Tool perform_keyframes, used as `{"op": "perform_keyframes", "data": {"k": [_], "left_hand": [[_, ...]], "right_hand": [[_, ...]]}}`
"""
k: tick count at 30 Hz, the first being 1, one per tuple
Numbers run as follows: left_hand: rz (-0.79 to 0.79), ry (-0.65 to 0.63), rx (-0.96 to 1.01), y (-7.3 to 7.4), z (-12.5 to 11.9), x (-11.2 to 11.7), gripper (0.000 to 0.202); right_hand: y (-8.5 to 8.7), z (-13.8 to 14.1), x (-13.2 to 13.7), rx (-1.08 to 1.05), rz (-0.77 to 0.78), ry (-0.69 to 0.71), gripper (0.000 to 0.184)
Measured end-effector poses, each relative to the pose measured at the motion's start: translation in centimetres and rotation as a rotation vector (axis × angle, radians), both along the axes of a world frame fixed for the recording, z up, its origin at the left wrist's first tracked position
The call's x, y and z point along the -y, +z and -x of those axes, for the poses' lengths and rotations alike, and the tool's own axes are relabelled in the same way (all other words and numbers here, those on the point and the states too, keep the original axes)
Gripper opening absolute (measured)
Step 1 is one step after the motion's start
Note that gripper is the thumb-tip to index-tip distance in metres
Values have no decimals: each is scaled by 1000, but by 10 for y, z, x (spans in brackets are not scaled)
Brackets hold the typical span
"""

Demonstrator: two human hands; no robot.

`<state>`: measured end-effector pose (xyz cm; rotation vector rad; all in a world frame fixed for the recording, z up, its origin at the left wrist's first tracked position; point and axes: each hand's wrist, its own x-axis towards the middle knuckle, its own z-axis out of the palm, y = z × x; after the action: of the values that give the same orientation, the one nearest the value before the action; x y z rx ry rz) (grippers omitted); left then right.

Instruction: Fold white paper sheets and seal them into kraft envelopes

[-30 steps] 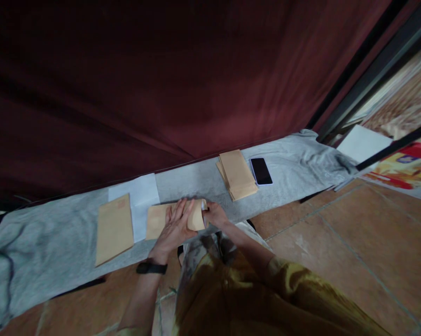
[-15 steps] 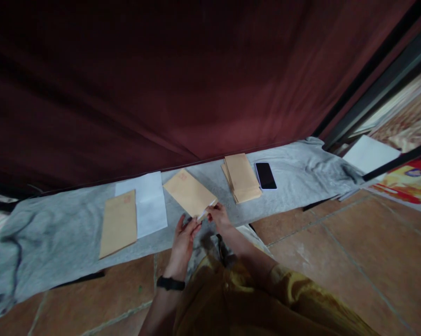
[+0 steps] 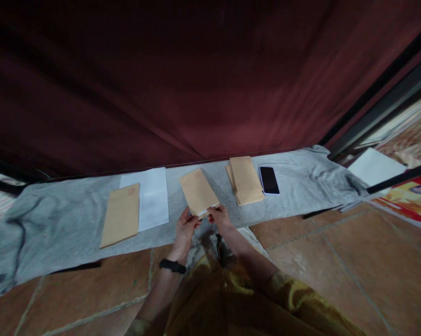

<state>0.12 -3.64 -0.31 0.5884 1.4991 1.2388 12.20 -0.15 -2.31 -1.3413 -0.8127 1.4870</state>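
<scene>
A tan paper envelope (image 3: 198, 190) is in front of me, its near end between my two hands. My left hand (image 3: 186, 226) pinches the near left corner, with a black band on that wrist. My right hand (image 3: 218, 216) grips the near right corner. A thin strip of white paper (image 3: 210, 210) shows at the envelope's near opening; the rest of it is hidden inside. To the left, another tan envelope (image 3: 121, 214) lies partly over white sheets of paper (image 3: 153, 198). A stack of tan envelopes (image 3: 246, 179) lies to the right.
A phone (image 3: 269, 180) with a dark screen lies right of the stack. Grey cloth (image 3: 66, 210) covers the narrow bench. Behind it hangs a dark red curtain (image 3: 203, 93). A dark metal frame (image 3: 382, 107) and a colourful box (image 3: 411, 198) stand at the right, above the tiled floor (image 3: 319, 261).
The envelope has turned more upright, its far end swinging right. The white paper sticks out less at the near end. Both hands stay on it, and the view has shifted slightly.
</scene>
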Motion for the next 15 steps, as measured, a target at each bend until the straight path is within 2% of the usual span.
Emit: {"op": "perform_keyframes", "data": {"k": [5,7,9,11,13,15], "left_hand": [[-6,-48,-71,0,7,0,54],[-9,-67,-88,-1,9,0,50],[-5,-87,-100,-2,12,0,49],[15,-84,-108,-3,13,-1,54],[48,-74,-111,-5,15,-3,62],[83,-65,-112,-7,16,-5,68]], "right_hand": [[-4,-18,5,-23,79,24,25],[-8,-31,8,70,43,7,27],[-10,-44,12,293,-119,5,32],[-9,-55,14,565,-384,64,34],[-8,-62,14,770,-641,184,35],[-5,-64,13,886,-809,320,35]]}}
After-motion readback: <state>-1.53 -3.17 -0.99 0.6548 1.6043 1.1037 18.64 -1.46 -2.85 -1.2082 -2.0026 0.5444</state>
